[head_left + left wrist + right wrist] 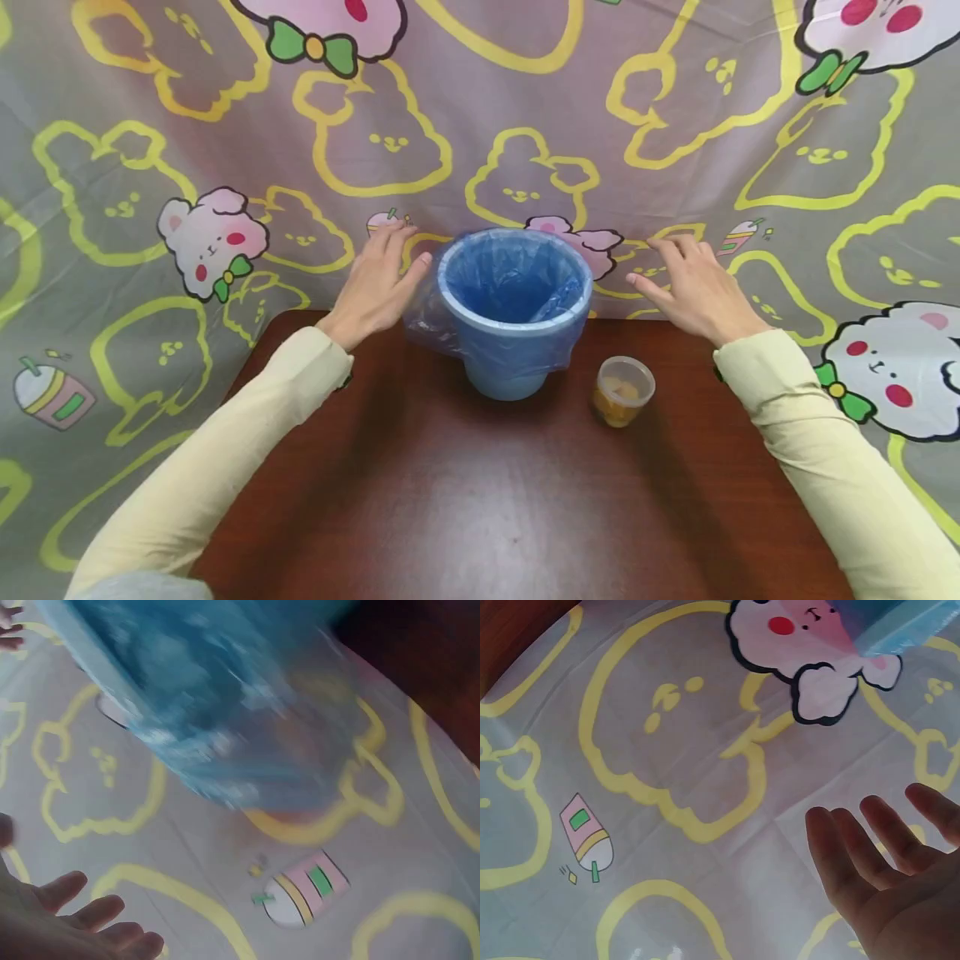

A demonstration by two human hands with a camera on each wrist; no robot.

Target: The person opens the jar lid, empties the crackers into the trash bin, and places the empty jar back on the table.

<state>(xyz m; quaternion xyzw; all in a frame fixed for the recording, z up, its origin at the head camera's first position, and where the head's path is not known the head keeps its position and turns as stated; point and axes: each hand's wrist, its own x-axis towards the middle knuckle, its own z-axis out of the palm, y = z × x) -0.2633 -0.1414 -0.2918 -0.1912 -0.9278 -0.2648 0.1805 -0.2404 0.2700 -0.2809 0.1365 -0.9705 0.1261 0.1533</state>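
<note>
While the left hand (378, 283) hovers to one side with its fingers loosely extended and thumb held apart, the right hand (693, 283) does likewise on the other, neither gripping anything. Between them, nearer the left, the blue bin (506, 387) stands upright on the dark wooden desk (480, 500), its long axis vertical, mouth facing up. Its clear bluish bag (517, 275) lines the inside, folds over the rim and bulges loosely toward the left hand. I can't make out the bin's floor through the bag; the left wrist view blurs the plastic, and the right one catches only a cut-off corner. Right of the bin sits a small clear tub (624, 396), its yellowish contents hard to identify. Close behind hangs a bear-patterned cloth (517, 100).
</note>
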